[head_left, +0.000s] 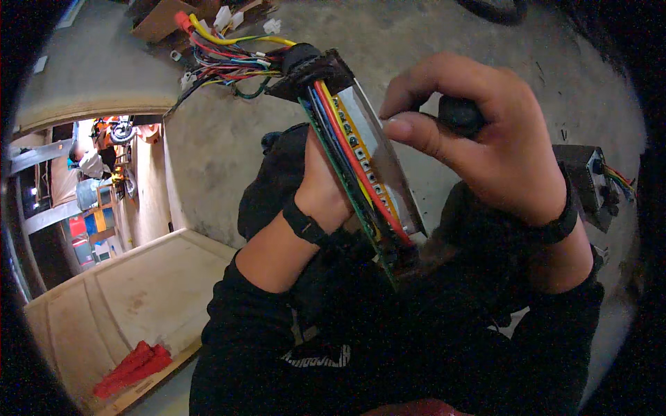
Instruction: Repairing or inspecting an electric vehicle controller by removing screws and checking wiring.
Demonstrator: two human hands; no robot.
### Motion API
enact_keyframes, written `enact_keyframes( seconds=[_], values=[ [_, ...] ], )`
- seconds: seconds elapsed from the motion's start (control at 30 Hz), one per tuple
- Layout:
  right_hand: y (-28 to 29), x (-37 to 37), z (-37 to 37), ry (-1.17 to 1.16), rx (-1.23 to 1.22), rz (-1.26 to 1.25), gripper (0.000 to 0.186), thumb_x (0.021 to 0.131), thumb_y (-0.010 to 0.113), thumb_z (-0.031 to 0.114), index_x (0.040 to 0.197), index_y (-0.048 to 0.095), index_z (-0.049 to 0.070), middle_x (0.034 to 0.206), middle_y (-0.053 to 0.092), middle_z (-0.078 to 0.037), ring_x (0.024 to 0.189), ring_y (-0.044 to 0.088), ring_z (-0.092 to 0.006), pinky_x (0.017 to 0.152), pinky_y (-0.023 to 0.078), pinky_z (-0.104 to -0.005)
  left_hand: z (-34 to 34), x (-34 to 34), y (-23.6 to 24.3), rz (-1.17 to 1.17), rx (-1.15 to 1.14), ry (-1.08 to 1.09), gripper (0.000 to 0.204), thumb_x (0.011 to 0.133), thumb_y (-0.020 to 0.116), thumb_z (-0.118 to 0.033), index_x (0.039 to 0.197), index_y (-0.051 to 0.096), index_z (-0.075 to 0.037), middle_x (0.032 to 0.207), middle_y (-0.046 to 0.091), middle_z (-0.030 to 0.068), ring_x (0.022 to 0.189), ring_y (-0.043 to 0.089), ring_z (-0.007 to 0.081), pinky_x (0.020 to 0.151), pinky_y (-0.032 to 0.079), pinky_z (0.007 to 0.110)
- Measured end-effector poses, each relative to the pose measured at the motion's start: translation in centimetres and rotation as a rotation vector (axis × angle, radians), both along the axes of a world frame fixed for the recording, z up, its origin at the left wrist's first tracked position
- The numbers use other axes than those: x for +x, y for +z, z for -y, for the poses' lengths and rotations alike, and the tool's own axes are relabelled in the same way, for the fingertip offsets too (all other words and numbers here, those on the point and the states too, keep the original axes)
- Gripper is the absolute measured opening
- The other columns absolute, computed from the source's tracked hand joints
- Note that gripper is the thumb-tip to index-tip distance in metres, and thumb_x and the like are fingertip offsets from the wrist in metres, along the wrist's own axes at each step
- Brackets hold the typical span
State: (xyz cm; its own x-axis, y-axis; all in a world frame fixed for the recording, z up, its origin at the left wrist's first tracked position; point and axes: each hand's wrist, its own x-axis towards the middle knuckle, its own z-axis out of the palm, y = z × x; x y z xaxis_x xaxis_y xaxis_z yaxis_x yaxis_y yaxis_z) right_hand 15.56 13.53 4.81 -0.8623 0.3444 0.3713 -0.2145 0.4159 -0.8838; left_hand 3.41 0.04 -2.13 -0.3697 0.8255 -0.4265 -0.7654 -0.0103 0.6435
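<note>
The person's left hand (320, 170) is clamped on an opened-up unit (366, 165), its grip partly hidden behind it. They hold it up in front of their dark clothes, tilted, its capped end toward the upper left. I can see a green board (339, 168) along one side, a pale metal plate (397, 173) along the other, and thick red, yellow, blue and black wires running between. Beyond the black end cap (336, 75), a loose bundle (232, 66) of thin wires and plugs fans out leftward.

The right hand (496, 128) is curled around a black handle (460, 116), thumb and forefinger nearly together by the plate's edge; whether they touch it, I can't tell. Over to the right sits a metal box (584, 173) with coloured wires. A red cloth (135, 367) lies at lower left on a pale wooden surface (166, 277).
</note>
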Motion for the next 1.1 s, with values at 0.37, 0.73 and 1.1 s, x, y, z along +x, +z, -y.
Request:
enact_keyframes(
  seconds=[0.37, 0.73, 1.1],
  values=[
    [0.0, -0.1, -0.4, 0.024, 0.127, -0.004, 0.013, 0.078, 0.067, 0.008, 0.089, 0.065, 0.000, 0.084, 0.066, -0.011, 0.078, 0.065, -0.0210, 0.070, 0.049, -0.0292, -0.3, 0.1, 0.1, 0.051, 0.020, 0.003, 0.051, 0.096, 0.029, -0.042, 0.111, 0.054, 0.000, 0.105, 0.060, 0.0181, 0.098, 0.061, 0.0287, 0.088, 0.051, 0.042],
    [-0.3, 0.0, 0.0, 0.019, 0.141, -0.004, 0.014, 0.077, 0.068, 0.008, 0.089, 0.064, 0.001, 0.082, 0.065, -0.012, 0.075, 0.065, -0.0245, 0.067, 0.049, -0.0295, -0.2, 0.6, 0.7, 0.066, 0.040, 0.010, 0.057, 0.094, 0.030, -0.044, 0.118, 0.052, 0.003, 0.108, 0.061, 0.0199, 0.100, 0.061, 0.0292, 0.088, 0.051, 0.040],
    [-0.7, 0.4, 1.8, -0.075, 0.525, 0.108, 0.018, 0.062, 0.070, 0.002, 0.077, 0.060, 0.006, 0.078, 0.051, -0.008, 0.076, 0.052, -0.0280, 0.062, 0.044, -0.0365, 0.2, -0.4, -0.3, 0.127, -0.040, 0.024, 0.040, 0.095, 0.035, -0.040, 0.108, 0.055, -0.009, 0.104, 0.061, 0.0129, 0.097, 0.061, 0.0263, 0.085, 0.050, 0.042]
  ],
)
